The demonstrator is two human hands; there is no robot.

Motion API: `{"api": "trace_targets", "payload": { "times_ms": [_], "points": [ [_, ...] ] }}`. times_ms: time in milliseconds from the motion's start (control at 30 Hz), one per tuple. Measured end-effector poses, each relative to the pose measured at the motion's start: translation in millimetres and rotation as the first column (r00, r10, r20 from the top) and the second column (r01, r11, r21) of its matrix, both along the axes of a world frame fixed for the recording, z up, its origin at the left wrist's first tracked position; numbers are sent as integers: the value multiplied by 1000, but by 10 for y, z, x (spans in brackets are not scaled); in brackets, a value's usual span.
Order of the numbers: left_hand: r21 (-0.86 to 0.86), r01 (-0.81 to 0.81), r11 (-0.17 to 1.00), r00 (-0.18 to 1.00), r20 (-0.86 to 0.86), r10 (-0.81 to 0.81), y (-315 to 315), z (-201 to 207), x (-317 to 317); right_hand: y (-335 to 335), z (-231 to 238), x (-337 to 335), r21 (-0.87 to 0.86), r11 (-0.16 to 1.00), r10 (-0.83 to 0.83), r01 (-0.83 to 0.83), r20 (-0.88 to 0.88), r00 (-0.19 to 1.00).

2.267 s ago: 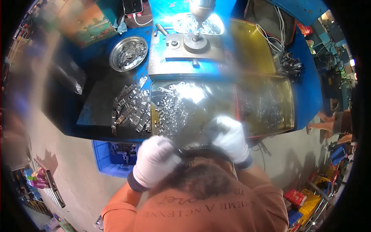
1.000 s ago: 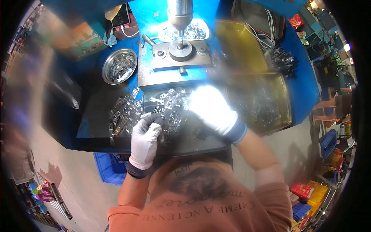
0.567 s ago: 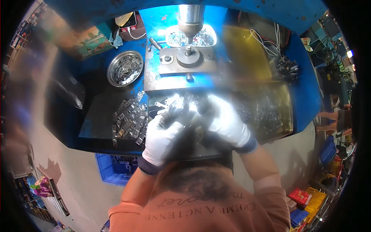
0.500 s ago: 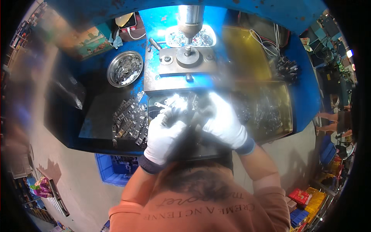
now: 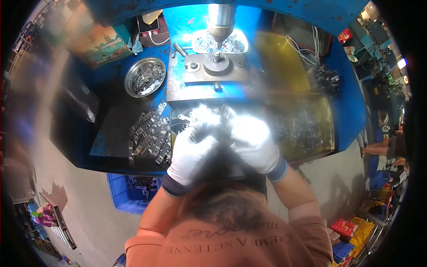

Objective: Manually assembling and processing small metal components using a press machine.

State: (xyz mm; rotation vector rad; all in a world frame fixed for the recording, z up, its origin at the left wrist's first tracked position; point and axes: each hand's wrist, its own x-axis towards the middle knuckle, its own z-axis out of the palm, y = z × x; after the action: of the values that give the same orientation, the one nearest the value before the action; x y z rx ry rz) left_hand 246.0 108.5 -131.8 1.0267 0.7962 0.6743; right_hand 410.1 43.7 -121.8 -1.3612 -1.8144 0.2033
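Both my hands wear white gloves and meet close together in front of the press, over a dark tray (image 5: 174, 129) of small metal parts. My left hand (image 5: 193, 151) is closed, its fingertips curled inward; whatever they hold is lost in shadow and glare. Glare also washes out my right hand (image 5: 254, 144), whose fingers pinch a small metal part (image 5: 226, 111) that sticks up between the hands. Loose metal parts (image 5: 184, 118) gleam just beyond my left fingers. Behind them stands the press's round die (image 5: 216, 64), under the ram (image 5: 221, 26).
A pile of flat metal strips (image 5: 147, 140) lies to the left, below a round steel bowl (image 5: 144, 78) of small pieces. Yellow trays (image 5: 329, 120) flank the right side. Behind the die sits a white tray (image 5: 243, 42) of small parts; a blue crate (image 5: 118, 196) stands on the floor.
My right hand has drawn inward and lower, its fingers now closed beside the left. A small metal part shows above its fingertips. My left hand has barely shifted.
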Motion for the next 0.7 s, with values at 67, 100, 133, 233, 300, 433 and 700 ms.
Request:
{"api": "trace_targets", "payload": {
  "times_ms": [67,100,133,233,300,433,700],
  "points": [
    [-65,98,993,994,60,-94,77,11,-18,52,24,-15,-228,973,-92,-37,-530,843],
    [-83,133,988,989,82,-126,139,83,15,133,10,101,-439,880,-167,-181,-643,747],
    [-35,147,988,985,93,-144,244,23,66,191,13,119,-397,905,-208,-154,-727,654],
    [228,234,945,965,67,-255,611,23,210,447,59,106,-330,938,-183,-104,-729,659],
    [248,254,935,967,-86,-240,776,180,334,554,238,151,-379,912,-281,-157,-857,432],
    [417,136,899,988,-122,-93,1059,234,540,822,226,349,-160,987,-107,-3,-671,734],
    [271,127,954,992,-59,-115,1287,178,575,944,312,476,256,966,128,-30,-376,918]
  ]
}}
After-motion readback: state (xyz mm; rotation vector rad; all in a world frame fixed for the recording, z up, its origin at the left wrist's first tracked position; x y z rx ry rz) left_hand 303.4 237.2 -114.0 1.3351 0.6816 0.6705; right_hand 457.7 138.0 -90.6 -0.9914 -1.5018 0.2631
